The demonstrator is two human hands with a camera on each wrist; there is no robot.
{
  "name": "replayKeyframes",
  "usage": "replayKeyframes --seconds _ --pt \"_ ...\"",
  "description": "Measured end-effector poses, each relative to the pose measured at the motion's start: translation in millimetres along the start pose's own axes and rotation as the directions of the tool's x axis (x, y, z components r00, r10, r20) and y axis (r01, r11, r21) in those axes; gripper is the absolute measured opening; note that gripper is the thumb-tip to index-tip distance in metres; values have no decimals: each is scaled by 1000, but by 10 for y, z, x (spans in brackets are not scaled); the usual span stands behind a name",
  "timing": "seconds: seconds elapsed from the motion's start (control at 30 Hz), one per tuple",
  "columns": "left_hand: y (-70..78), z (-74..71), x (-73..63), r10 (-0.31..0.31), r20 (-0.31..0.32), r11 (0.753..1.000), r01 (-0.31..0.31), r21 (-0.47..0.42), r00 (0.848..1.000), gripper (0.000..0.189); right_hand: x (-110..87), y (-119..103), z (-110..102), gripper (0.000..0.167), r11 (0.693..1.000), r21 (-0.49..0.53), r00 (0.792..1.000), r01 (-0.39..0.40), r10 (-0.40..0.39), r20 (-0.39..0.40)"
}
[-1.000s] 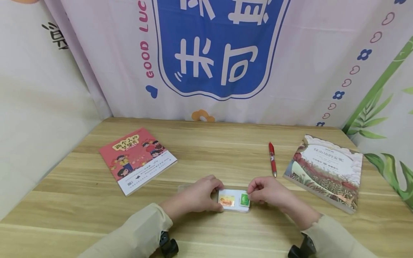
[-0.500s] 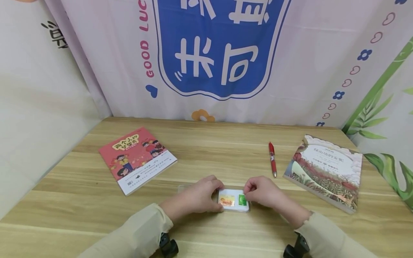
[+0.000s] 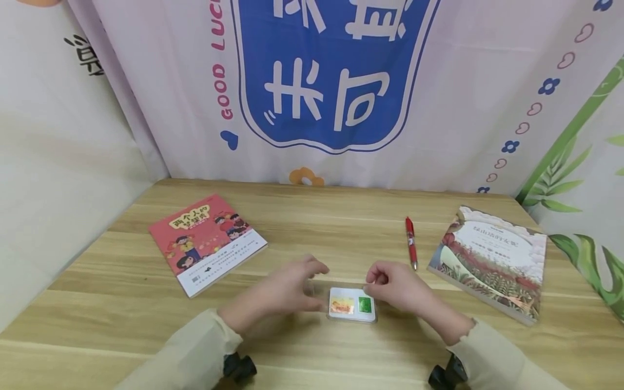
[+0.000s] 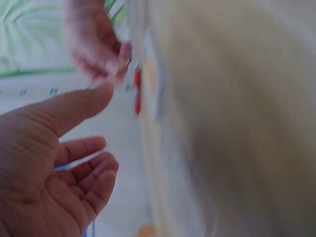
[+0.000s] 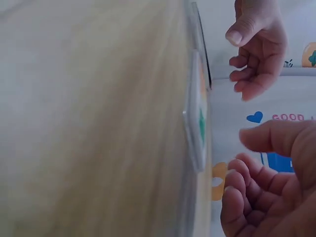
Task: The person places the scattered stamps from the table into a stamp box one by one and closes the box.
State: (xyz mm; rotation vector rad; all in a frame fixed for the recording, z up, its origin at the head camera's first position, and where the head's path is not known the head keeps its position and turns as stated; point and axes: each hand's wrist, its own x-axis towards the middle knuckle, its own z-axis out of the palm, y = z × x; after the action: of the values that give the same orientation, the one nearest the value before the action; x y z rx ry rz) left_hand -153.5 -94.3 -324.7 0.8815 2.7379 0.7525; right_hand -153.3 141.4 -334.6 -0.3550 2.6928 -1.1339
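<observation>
A small white rounded card with a clear rim lies on the table. It bears an orange-yellow picture sticker on its left half and a green stamp-like sticker on its right. My left hand is just left of the card, thumb and fingers spread apart with nothing between them. My right hand hovers at the card's upper right corner. In the right wrist view, that hand has loosely bent fingers, the thumb apart from them, and holds nothing. A clear plastic piece shows blurred on the table below the card.
Toward the back left lies a red and white book. A red pen points toward me right of centre, beside an illustrated book. Printed curtains hang behind the wooden table.
My left hand has let go of the card's left end and moved left. My right hand has shifted slightly left and up, leaving the green sticker fully in sight on the card.
</observation>
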Motion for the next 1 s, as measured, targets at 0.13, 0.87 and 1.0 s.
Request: replayKeyframes --seconds 0.13,0.87,1.0 --pt "-179 -218 -165 25 -52 1000 -25 -8 998 59 39 -89 -13 15 988 -29 988 153 -152 27" --pt "-586 -87 -562 -195 41 961 199 -190 980 87 277 -414 555 80 948 -127 918 291 -240 317" --pt "-592 -69 -550 -180 46 970 185 -159 983 87 283 -427 599 77 949 -140 917 283 -225 329"
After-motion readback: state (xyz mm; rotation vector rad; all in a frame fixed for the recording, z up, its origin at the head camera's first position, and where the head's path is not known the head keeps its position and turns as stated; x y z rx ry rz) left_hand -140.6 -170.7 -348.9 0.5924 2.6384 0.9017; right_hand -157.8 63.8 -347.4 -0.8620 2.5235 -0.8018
